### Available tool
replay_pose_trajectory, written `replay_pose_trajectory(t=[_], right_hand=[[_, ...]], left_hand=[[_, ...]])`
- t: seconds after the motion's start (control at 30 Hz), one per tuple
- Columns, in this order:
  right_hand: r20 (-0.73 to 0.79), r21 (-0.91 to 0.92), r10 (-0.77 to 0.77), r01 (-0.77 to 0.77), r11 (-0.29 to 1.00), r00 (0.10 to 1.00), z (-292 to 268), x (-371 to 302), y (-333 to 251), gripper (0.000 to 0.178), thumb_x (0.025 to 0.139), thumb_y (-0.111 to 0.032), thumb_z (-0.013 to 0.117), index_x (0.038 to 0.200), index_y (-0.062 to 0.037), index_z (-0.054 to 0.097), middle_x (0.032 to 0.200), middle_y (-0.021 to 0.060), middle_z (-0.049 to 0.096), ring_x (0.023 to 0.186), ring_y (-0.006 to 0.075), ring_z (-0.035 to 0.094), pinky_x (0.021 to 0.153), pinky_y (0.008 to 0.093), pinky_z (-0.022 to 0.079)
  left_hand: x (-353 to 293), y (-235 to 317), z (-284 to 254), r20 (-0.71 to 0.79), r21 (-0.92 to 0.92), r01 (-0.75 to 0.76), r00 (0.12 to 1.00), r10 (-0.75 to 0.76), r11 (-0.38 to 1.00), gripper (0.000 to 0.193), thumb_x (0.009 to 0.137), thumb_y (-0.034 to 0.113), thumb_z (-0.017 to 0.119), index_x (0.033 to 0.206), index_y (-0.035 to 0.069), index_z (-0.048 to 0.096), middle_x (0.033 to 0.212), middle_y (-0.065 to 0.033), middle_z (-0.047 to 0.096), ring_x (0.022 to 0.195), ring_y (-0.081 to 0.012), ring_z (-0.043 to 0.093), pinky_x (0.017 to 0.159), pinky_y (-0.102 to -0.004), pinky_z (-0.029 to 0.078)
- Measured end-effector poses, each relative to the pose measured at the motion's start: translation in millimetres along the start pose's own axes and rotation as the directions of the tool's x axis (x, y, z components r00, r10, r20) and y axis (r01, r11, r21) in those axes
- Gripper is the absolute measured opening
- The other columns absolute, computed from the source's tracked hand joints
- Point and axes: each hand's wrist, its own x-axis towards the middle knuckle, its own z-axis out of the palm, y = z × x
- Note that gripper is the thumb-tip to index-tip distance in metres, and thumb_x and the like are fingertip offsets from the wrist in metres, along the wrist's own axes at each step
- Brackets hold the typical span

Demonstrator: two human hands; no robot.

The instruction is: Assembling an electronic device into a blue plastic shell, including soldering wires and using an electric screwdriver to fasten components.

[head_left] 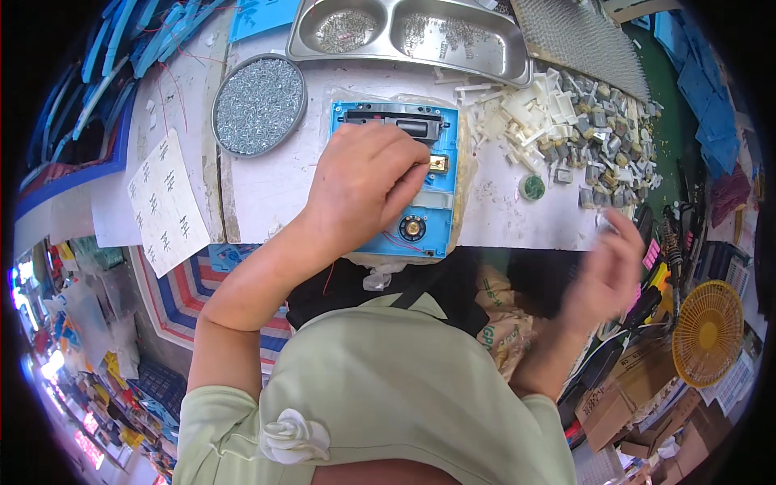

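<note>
A blue plastic housing point(443, 214) lies on the white table in front of me. Set into it are a black compartment point(408, 125) at the far end, a small gold-coloured metal part point(438, 164) and a round black speaker point(413, 229). My left hand point(368, 174) rests over the housing and hides part of it. Its thumb and fingers are pinched together beside the gold part; what they hold is hidden. Off to the right, at the table's front edge, my right hand point(606, 271) is smeared by motion, close to a pile of small grey motors point(596, 119).
White plastic parts point(529, 109) are heaped beside the motors. A round dish point(259, 105) of small metal screws stands left of the housing, a steel tray point(517, 69) with springs behind it. A green roll point(532, 187), a paper sheet point(170, 202) and a yellow fan point(707, 333) are around.
</note>
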Motion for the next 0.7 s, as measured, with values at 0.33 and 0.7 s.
replay_pose_trajectory(t=[0.33,0.7], right_hand=[[-0.354,0.6,0.704,-0.427,0.676,0.616,-167,-18,127,0.033,0.104,-0.035,0.063,0.096,-0.0029,0.059,0.081,0.0044,0.054,0.072,0.015,0.048,0.065,0.0297,0.041],[-0.568,0.381,0.361,-0.152,0.912,0.74,-197,-61,94,0.021,0.101,-0.019,0.061,0.114,-0.0037,0.064,0.086,0.006,0.057,0.073,0.0116,0.049,0.059,0.0274,0.038]], left_hand=[[1,1,12,0.028,0.091,-0.016,1.0,0.013,0.996,0.02,0.073,0.01,0.081,0.09,0.01,0.07,0.106,-0.0064,0.06,0.096,-0.0264,0.056,0.084,-0.0399,0.037],[0,3,9,0.051,0.116,0.009,0.999,-0.015,0.993,0.02,0.073,0.009,0.08,0.092,0.01,0.071,0.107,-0.0066,0.059,0.097,-0.0256,0.055,0.086,-0.0394,0.036]])
